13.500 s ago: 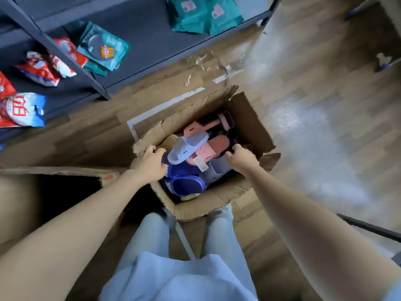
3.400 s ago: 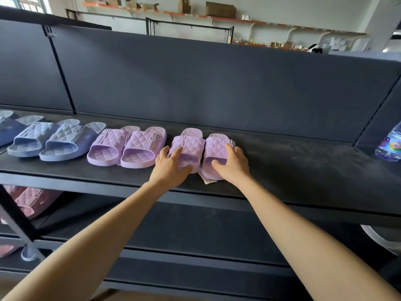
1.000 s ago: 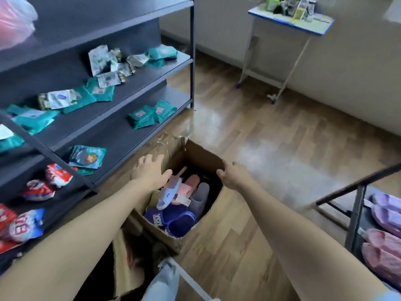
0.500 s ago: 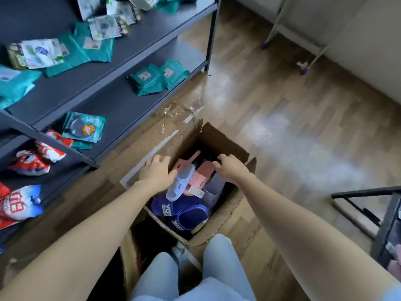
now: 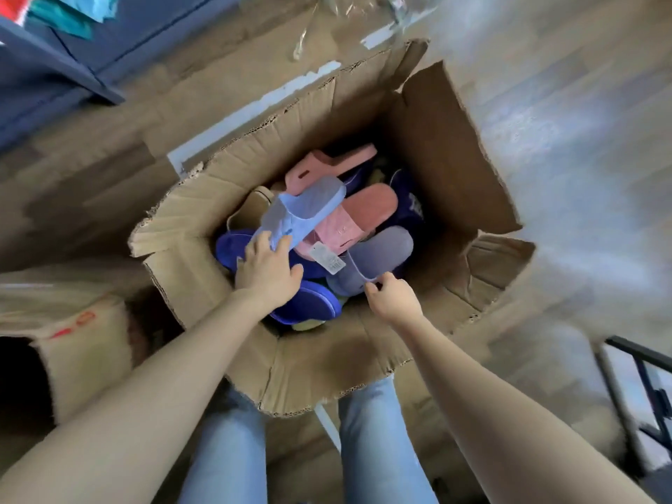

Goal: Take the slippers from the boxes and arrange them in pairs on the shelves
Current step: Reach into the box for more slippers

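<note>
**Item 1.** Light blue quilted plastic slipper. It lies tilted on top of the heap inside the torn brown cardboard box. I see the left hand with its fingers curled over the slipper's near end. Risk: the hold looks shallow, so a quick lift may let it slide back into the heap.

**Item 2.** Grey-lilac plastic slipper. It sits lower in the same box, and the right hand pinches the edge of its strap. Risk: I judge these two do not match, so carrying both off would put a false pair on the shelves. The light blue one's partner is not in view.

**Item 3.** Pink plastic slippers, with a white paper tag lying across the grey-lilac one. Risk: the tag or its cord may snag and drag a pink slipper out as well.

**Item 4.** Dark blue slippers, under the left wrist. Risk: they are part-buried, so pulling from above may tumble the heap and hide partners.

**Item 5.** Wooden plank floor, with a second cardboard box beside the first. Risk: anything dropped lands at my feet.
</note>
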